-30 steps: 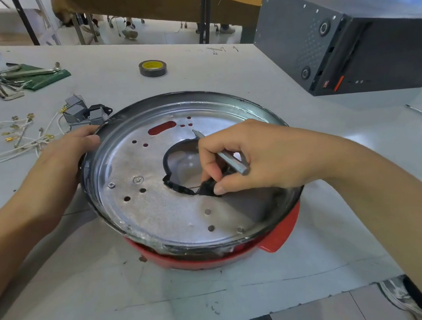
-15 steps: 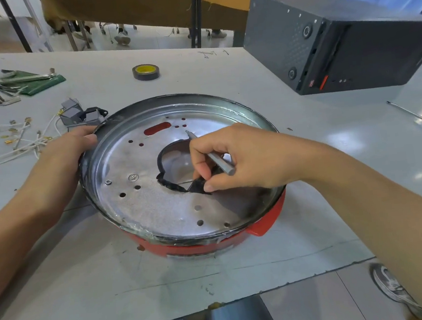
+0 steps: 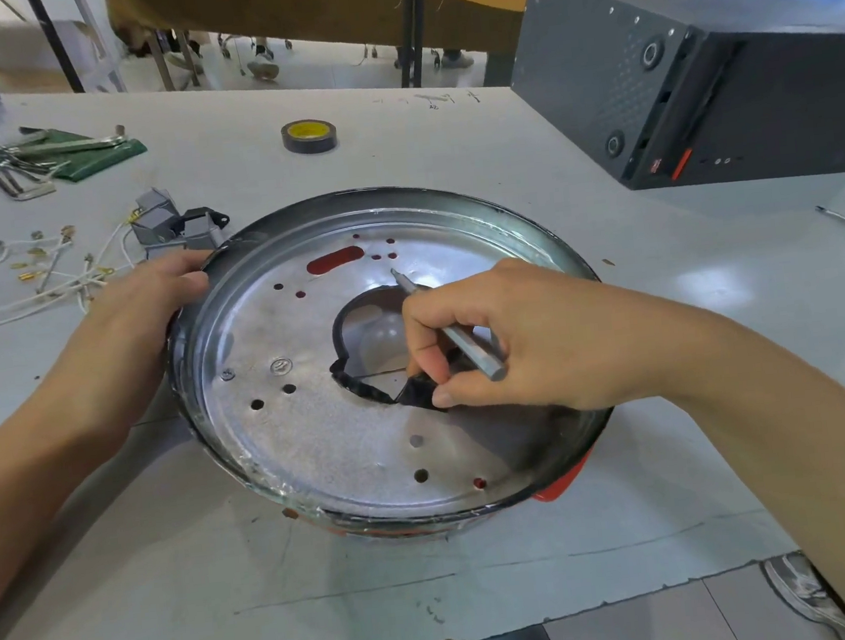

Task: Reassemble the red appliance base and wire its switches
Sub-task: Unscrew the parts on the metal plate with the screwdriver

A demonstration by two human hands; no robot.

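since the earlier frames the view has drifted a little, so the red appliance base (image 3: 562, 484) sits lower and more central, while both hands have kept their places on it. the base rests on the grey desk (image 3: 444, 142) with its round metal plate (image 3: 318, 433) facing up, only slivers of red showing under the dark rim at the near right. the left hand (image 3: 118, 338) lies over the plate's left rim, fingers curled on the edge in a steadying grip. the right hand (image 3: 485, 344) reaches in over the central cut-out, its grip pinching a black plastic piece (image 3: 417, 390) at the near edge of the opening between thumb and fingertips, with a slim grey metal tool (image 3: 456, 339) tucked across the same fingers, tip pointing away toward the red oval slot. just beyond the left hand, the grey switches (image 3: 169, 225) sit on the desk touching the far-left rim, their white wires (image 3: 35, 290) with brass terminals spread loosely to the left. farther back lie a roll of tape (image 3: 309, 136), a green pouch of tools (image 3: 58, 153), and a dark computer case (image 3: 696, 76) at the right.
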